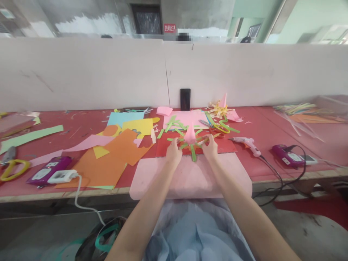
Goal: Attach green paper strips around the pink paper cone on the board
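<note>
In front of me is a paper craft with a pink cone (190,135) standing at its middle. Green paper strips (193,153) spread out from around the cone. It rests over a red sheet (227,144). On its left side my left hand (174,150) pinches the edge among the strips. The fingers of my right hand (210,145) are closed at the opposite edge. What exactly lies between the fingertips is small and partly hidden. A pair of scissors with yellow handles (221,128) lies just behind my right hand.
A pink glue gun (248,144) lies to the right, its cord running toward a purple power strip (288,156). Orange paper (100,166) covers the left side. A dark phone (185,99) leans on the partition. Another cone craft (223,101) stands behind.
</note>
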`<state>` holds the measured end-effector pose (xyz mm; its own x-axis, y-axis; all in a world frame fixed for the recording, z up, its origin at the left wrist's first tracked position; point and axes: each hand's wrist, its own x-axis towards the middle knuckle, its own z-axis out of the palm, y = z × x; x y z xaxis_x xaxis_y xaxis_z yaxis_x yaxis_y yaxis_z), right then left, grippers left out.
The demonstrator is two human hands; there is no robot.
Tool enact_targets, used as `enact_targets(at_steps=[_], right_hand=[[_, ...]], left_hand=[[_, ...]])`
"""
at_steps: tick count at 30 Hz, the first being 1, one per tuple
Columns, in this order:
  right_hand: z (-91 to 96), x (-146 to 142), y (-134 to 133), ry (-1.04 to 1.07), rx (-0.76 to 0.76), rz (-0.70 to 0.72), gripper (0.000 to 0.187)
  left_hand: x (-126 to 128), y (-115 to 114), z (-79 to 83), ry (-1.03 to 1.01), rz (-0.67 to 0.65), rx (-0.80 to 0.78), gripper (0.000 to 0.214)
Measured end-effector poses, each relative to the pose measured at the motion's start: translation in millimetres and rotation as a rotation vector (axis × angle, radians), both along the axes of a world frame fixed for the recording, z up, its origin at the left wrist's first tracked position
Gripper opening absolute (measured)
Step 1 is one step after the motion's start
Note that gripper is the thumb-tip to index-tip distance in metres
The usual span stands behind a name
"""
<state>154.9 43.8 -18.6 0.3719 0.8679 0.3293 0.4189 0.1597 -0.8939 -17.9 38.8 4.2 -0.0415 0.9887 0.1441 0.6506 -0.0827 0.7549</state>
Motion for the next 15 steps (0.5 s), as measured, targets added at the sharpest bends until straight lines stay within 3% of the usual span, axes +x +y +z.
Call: enact_targets(at_steps=[6, 9, 15], right_hand=[[6.4, -2.0, -4.4, -0.008, 0.132, 0.000, 0.029], [10.1, -2.9, -8.1, -0.014, 0.140, 0.008, 0.032], [13.4, -5.2, -10.7, -0.004, 0.159, 0.023, 0.031]], left_hand=[[-2.1, -0.1, 1.4, 0.032, 0.059, 0.018, 0.047], [-3.5, -0.3, 3.5, 0.096, 0.107, 0.013, 0.041], [-1.7, -0.2, 5.7, 0.172, 0.082, 0.007, 0.042]])
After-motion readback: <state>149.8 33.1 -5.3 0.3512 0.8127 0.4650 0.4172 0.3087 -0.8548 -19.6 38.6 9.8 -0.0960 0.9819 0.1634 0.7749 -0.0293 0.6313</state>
